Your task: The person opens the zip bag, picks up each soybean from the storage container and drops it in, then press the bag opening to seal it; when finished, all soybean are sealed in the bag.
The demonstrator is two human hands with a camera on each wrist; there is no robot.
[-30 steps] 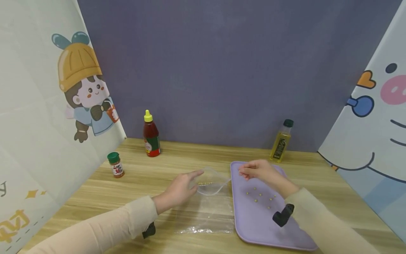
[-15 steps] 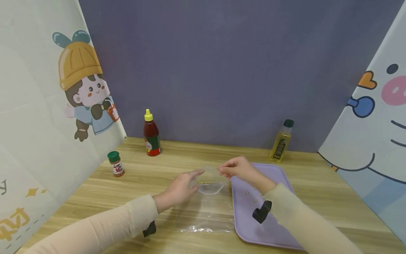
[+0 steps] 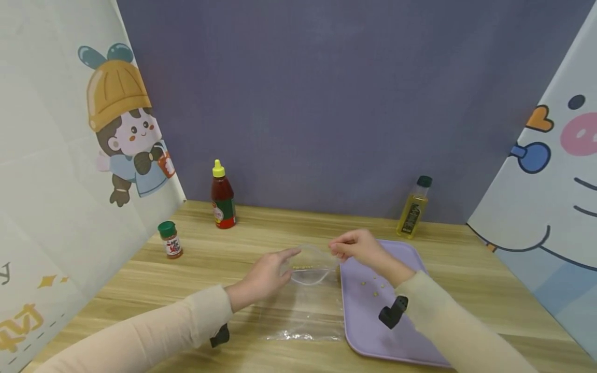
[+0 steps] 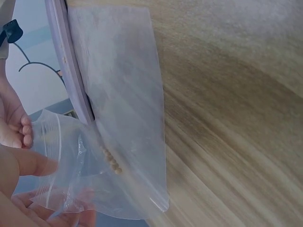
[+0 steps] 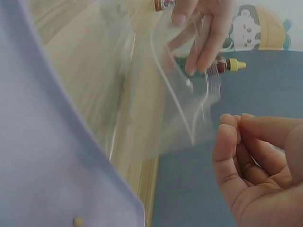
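Note:
A clear zip-lock bag (image 3: pixel 298 313) lies on the wooden table, its mouth raised and spread. My left hand (image 3: pixel 262 277) grips the mouth's left side, thumb and fingers apart on the film. Several small round yellow beans (image 4: pixel 111 161) sit in a row inside the bag. Just right of the mouth hovers my right hand (image 3: pixel 361 251), its thumb and fingertips together and apart from the film in the right wrist view. No bean shows between those fingertips. Below that hand is a lilac tray (image 3: pixel 373 339) with several loose beans (image 3: pixel 375 294), partly hidden by the right arm.
A red sauce bottle (image 3: pixel 223 202) with a yellow cap stands at the back left. Nearer on the left is a small green-lidded spice jar (image 3: pixel 171 241). An oil bottle (image 3: pixel 413 210) stands behind the tray. A dark panel (image 3: pixel 317 109) closes off the back.
My right hand has gone left from above the tray to the bag's mouth, then drawn slightly back to the right. The left hand has stayed on the bag.

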